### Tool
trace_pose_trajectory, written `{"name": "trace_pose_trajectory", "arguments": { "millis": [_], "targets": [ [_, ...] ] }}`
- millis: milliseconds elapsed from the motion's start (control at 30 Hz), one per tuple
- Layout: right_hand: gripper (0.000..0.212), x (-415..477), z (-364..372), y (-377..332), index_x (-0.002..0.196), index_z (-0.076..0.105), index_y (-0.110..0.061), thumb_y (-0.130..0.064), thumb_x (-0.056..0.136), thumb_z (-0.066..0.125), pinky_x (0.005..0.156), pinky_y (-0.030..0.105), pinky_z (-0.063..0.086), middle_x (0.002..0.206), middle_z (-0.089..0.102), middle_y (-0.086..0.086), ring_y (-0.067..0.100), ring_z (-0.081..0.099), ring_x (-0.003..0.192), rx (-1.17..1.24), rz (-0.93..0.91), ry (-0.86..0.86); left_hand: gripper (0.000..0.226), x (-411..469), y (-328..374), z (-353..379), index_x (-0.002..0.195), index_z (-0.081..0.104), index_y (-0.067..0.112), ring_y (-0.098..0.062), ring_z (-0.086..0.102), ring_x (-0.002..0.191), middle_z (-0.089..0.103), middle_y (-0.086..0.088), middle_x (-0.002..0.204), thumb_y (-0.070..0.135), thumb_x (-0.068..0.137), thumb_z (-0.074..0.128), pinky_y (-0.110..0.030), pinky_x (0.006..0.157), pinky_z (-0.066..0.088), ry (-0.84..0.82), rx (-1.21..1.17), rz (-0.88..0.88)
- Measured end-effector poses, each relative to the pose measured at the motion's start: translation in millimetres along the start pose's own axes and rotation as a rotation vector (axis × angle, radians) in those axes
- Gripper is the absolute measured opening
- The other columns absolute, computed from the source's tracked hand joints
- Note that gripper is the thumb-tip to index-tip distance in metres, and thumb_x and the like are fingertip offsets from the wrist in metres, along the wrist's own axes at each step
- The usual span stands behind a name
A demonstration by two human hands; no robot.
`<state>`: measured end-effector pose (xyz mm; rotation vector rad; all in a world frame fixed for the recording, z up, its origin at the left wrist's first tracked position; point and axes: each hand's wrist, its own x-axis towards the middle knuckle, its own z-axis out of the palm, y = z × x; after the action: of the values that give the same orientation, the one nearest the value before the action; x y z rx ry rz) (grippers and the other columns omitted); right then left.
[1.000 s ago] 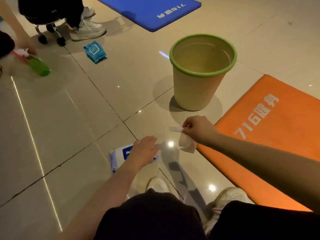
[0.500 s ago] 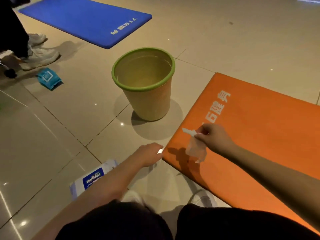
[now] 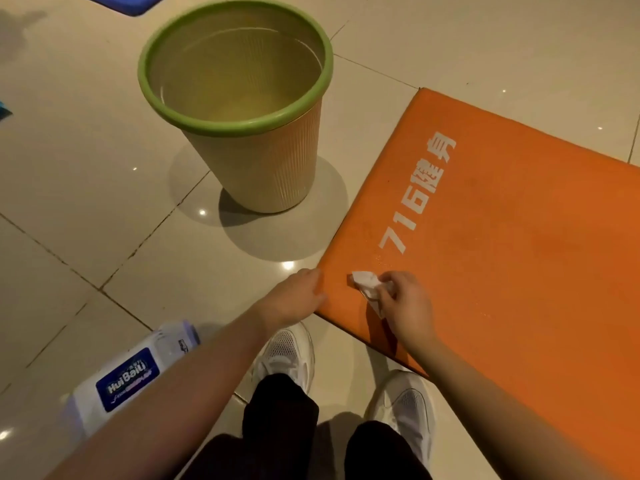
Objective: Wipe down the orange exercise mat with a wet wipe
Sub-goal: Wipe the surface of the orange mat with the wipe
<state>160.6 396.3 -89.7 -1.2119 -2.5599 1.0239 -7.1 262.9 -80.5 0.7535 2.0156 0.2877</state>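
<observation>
The orange exercise mat (image 3: 519,244) with white "716" lettering lies on the tiled floor at the right. My right hand (image 3: 405,303) pinches a crumpled white wet wipe (image 3: 367,284) and holds it down on the mat's near left corner. My left hand (image 3: 298,296) rests with relaxed fingers at the mat's left edge, holding nothing. A white and blue wet wipe pack (image 3: 131,372) lies on the floor at the lower left, partly behind my left forearm.
A beige waste bin with a green rim (image 3: 239,109) stands on the floor left of the mat's far end. My two white shoes (image 3: 287,358) are planted near the mat's corner. A corner of a blue mat (image 3: 128,1) shows at the top left.
My right hand has lowered the wipe onto the mat's near corner. My left hand has moved right to the mat's edge. The view has shifted closer and to the right.
</observation>
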Motion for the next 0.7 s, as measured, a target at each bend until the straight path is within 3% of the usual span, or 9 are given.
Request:
{"name": "trace_pose_trajectory", "arguments": {
  "millis": [100, 233, 300, 400, 467, 533, 700],
  "targets": [
    [0.010, -1.1, 6.8, 8.5, 0.096, 0.071, -0.004, -0.008, 0.088, 0.067, 0.062, 0.036, 0.044, 0.103, 0.065, 0.011, 0.032, 0.059, 0.088, -0.159, -0.160, -0.051, 0.032, -0.9, 10.3, 5.7, 0.119, 0.053, 0.015, -0.027, 0.061, 0.092, 0.061, -0.009, 0.105, 0.029, 0.090, 0.051, -0.040, 0.079, 0.052, 0.071, -0.064, 0.027],
    [0.004, -8.2, 11.5, 13.5, 0.085, 0.072, -0.006, -0.007, 0.081, 0.073, 0.061, 0.039, 0.051, 0.096, 0.070, 0.011, 0.037, 0.062, 0.086, -0.271, -0.250, -0.043, 0.052, -1.4, 22.5, 0.3, 0.137, 0.044, 0.015, -0.031, 0.059, 0.106, 0.056, -0.008, 0.123, 0.030, 0.088, 0.055, -0.047, 0.093, 0.051, 0.184, -0.238, -0.037],
    [0.011, -17.1, 5.8, 9.0, 0.091, 0.072, -0.006, -0.011, 0.082, 0.073, 0.067, 0.040, 0.054, 0.103, 0.069, 0.012, 0.037, 0.064, 0.090, -0.252, -0.250, -0.004, 0.059, -0.1, 32.8, -9.5, 0.142, 0.042, 0.012, -0.032, 0.059, 0.110, 0.056, -0.012, 0.129, 0.034, 0.089, 0.057, -0.043, 0.095, 0.050, 0.183, -0.298, -0.068],
    [0.045, -33.5, -9.0, -1.1, 0.114, 0.067, -0.006, -0.041, 0.094, 0.048, 0.086, 0.040, 0.051, 0.123, 0.063, 0.015, 0.034, 0.059, 0.109, -0.265, -0.232, -0.061, 0.045, -4.9, 48.2, -22.7, 0.137, 0.048, 0.006, -0.032, 0.059, 0.111, 0.058, -0.016, 0.130, 0.025, 0.097, 0.056, -0.038, 0.092, 0.049, 0.144, -0.356, -0.068],
    [0.066, -41.1, -21.0, -9.3, 0.135, 0.053, -0.008, -0.057, 0.094, 0.036, 0.101, 0.040, 0.042, 0.142, 0.049, 0.015, 0.031, 0.047, 0.126, -0.297, -0.195, -0.157, 0.045, -12.3, 55.7, -30.0, 0.137, 0.047, 0.006, -0.033, 0.058, 0.113, 0.057, -0.016, 0.131, 0.026, 0.098, 0.056, -0.043, 0.097, 0.049, 0.135, -0.359, -0.061],
    [0.078, -47.2, -31.1, -13.9, 0.150, 0.031, -0.011, -0.064, 0.093, 0.036, 0.112, 0.037, 0.029, 0.156, 0.028, 0.011, 0.026, 0.028, 0.140, -0.318, -0.170, -0.229, 0.047, -21.5, 63.6, -37.5, 0.138, 0.046, 0.006, -0.033, 0.058, 0.114, 0.057, -0.015, 0.132, 0.028, 0.098, 0.056, -0.048, 0.100, 0.048, 0.133, -0.329, -0.039],
    [0.095, -57.9, -60.3, -26.9, 0.156, 0.000, -0.016, -0.063, 0.090, 0.050, 0.119, 0.035, 0.020, 0.163, 0.000, 0.006, 0.023, 0.008, 0.147, -0.399, -0.207, -0.268, 0.057, -48.4, 92.5, -56.7, 0.151, 0.029, 0.017, -0.032, 0.054, 0.122, 0.048, -0.010, 0.144, 0.026, 0.100, 0.053, -0.048, 0.102, 0.047, 0.147, -0.235, 0.113]
  ]
}}
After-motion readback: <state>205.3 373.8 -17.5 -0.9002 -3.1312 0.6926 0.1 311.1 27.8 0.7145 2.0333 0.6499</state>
